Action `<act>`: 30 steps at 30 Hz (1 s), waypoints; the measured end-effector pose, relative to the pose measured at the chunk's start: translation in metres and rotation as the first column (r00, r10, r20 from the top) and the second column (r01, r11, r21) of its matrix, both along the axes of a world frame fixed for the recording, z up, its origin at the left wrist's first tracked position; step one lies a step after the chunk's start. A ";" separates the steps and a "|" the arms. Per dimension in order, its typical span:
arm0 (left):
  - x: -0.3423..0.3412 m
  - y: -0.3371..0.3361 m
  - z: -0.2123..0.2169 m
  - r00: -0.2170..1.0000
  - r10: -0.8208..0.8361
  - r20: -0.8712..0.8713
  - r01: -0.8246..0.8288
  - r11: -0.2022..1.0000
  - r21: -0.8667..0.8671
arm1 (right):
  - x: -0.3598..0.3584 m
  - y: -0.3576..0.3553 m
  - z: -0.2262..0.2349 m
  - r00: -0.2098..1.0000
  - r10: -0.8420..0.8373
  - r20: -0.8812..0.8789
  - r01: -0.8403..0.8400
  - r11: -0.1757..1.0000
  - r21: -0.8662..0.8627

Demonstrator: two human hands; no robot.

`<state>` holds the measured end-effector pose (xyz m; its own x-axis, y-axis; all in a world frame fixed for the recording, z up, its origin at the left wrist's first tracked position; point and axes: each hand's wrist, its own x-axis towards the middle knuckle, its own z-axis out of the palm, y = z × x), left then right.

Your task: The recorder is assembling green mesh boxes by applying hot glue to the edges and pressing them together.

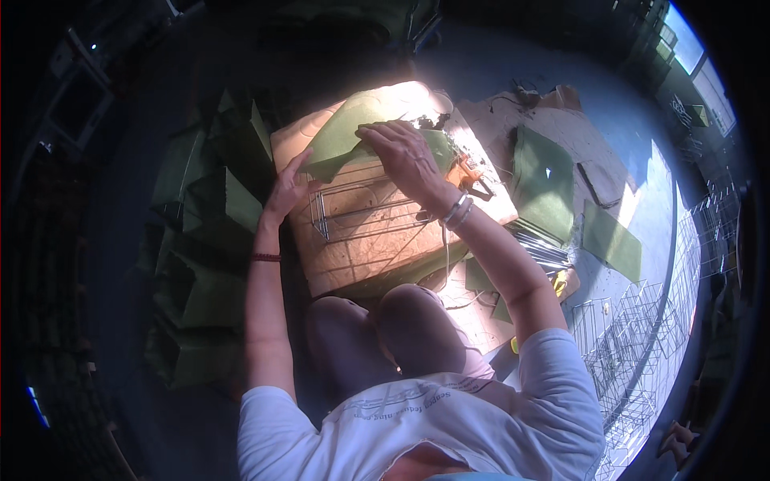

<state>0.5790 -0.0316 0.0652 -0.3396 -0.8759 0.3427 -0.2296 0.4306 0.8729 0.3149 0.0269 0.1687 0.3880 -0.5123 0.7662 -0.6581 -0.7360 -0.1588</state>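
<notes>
Both hands [405, 156] press green fabric [353, 132] onto a wire basket [361, 210].

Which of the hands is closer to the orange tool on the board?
Right. The right hand lies just beside the orange tool; the left hand is across the board.

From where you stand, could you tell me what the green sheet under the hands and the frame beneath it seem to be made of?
The green sheet looks like matte felt or non-woven fabric: it drapes softly without shine. The frame looks like thin bare metal wire, since its slim rods glint in the sun.
</notes>
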 end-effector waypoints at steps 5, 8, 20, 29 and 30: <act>0.007 -0.055 -0.019 0.979 0.085 0.184 -0.089 0.996 0.012 | -0.005 -0.008 0.017 0.996 0.057 0.073 -0.055 0.998 -0.026; -0.004 -0.060 -0.007 0.922 0.152 0.356 -0.184 0.981 0.059 | -0.027 -0.012 0.029 0.993 0.019 0.113 -0.014 0.999 -0.042; 0.022 -0.103 -0.012 0.891 0.453 -0.037 -0.455 0.886 -0.090 | -0.042 0.018 -0.004 0.991 -0.056 -0.118 0.051 0.998 -0.041; 0.027 -0.112 -0.048 0.920 0.377 -0.105 -0.390 0.908 -0.152 | 0.002 0.054 -0.024 0.995 -0.026 -0.096 0.011 0.988 -0.153; 0.023 -0.111 -0.044 0.905 0.418 -0.082 -0.426 0.886 -0.183 | 0.003 0.052 -0.025 0.998 -0.022 -0.051 0.015 0.992 -0.127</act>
